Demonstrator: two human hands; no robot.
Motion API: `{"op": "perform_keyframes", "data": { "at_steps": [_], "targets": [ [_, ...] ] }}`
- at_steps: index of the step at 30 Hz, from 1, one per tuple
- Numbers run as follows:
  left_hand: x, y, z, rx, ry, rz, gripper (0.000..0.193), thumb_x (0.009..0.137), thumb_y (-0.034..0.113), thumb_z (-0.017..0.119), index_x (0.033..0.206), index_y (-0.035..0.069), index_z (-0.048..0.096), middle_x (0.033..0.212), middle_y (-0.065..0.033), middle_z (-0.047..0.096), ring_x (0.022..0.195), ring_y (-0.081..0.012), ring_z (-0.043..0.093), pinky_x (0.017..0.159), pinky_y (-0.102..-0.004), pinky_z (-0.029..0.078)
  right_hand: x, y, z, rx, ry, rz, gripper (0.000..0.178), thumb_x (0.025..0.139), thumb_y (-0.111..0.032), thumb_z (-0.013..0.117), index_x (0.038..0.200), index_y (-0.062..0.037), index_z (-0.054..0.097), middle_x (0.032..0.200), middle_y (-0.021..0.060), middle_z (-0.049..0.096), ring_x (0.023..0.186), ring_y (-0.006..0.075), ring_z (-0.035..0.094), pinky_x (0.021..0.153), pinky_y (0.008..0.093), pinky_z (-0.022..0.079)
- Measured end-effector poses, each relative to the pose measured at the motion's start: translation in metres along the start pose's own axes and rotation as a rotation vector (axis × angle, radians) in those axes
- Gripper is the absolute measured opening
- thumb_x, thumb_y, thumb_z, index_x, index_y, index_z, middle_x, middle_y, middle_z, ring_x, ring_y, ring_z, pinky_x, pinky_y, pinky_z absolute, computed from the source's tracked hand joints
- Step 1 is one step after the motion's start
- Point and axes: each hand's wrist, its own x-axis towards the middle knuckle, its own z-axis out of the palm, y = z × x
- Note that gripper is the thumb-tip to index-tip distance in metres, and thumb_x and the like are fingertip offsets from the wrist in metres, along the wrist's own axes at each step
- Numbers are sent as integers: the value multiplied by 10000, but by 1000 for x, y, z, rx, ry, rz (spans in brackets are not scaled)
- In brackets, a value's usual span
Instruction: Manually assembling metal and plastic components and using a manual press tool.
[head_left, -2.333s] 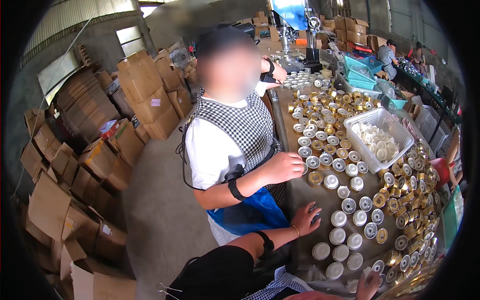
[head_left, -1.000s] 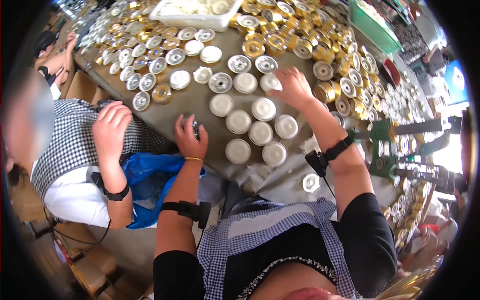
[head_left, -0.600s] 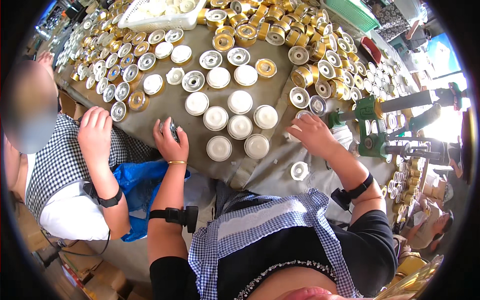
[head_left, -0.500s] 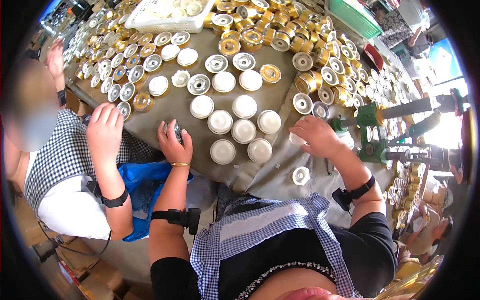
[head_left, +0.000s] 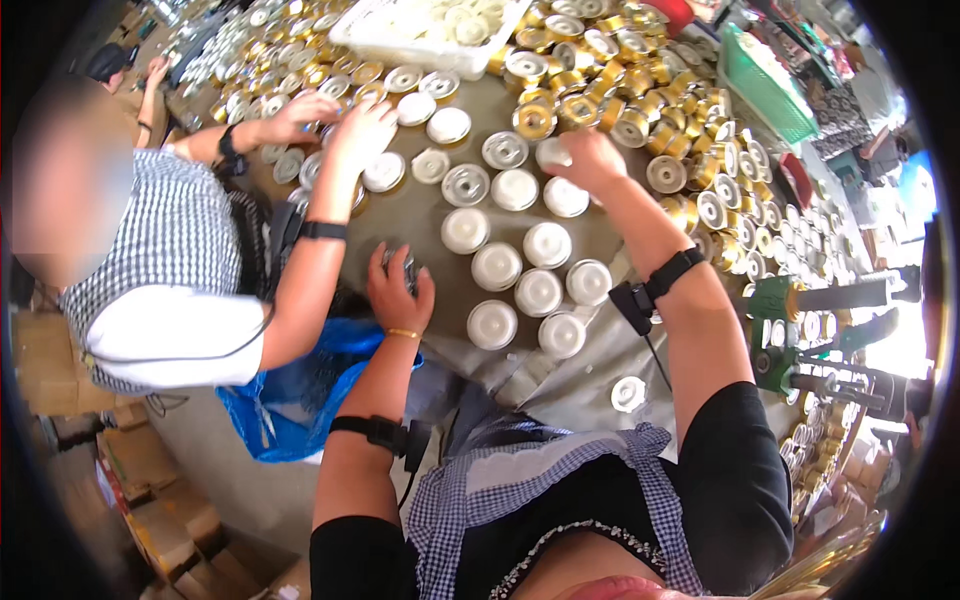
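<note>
My right hand (head_left: 592, 162) reaches to the far middle of the table, fingers closed on a round white cap (head_left: 552, 153). That cap is beside a silver-faced round piece (head_left: 505, 150); whether it rests on a piece below is hidden. My left hand (head_left: 400, 292) lies near the table's left edge, its fingers curled round a small dark shiny piece (head_left: 409, 268), mostly covered. Between my hands stands a group of white-capped round pieces (head_left: 540, 292). An uncapped silver-faced piece (head_left: 466, 186) and a smaller white disc (head_left: 431, 166) are beyond them.
A co-worker's hands (head_left: 362, 135) handle pieces at the left. Behind are a white basket (head_left: 470, 62) of pale parts, heaped gold round pieces (head_left: 630, 125) and a green basket (head_left: 765, 85). A green metal press (head_left: 775, 340) stands right; a loose white disc (head_left: 628, 394) lies near me.
My right hand has moved away from me to the far pieces, carrying the white cap. My left hand still holds the dark piece. The view has shifted; the co-worker's hands have reached over the table.
</note>
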Motion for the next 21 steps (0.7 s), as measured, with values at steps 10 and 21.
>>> {"op": "perform_keyframes", "data": {
  "at_steps": [10,21],
  "targets": [
    [-1,-5,2,50,58,24,572,658,247,790,1177,108,593,1275,-228,478,1130,-409,519,934,-478,465,-131,32,-66,418,305,128,405,861,-379,675,1121,-68,660,1029,144,656,858,281,651,770,373,515],
    [-1,3,16,47,52,61,513,659,200,787,1127,97,604,1209,-206,524,1111,-400,525,945,-483,454,-301,54,-19,154,110,170,194,784,-152,685,956,-62,697,947,126,659,920,318,620,808,405,504]
  ]
}}
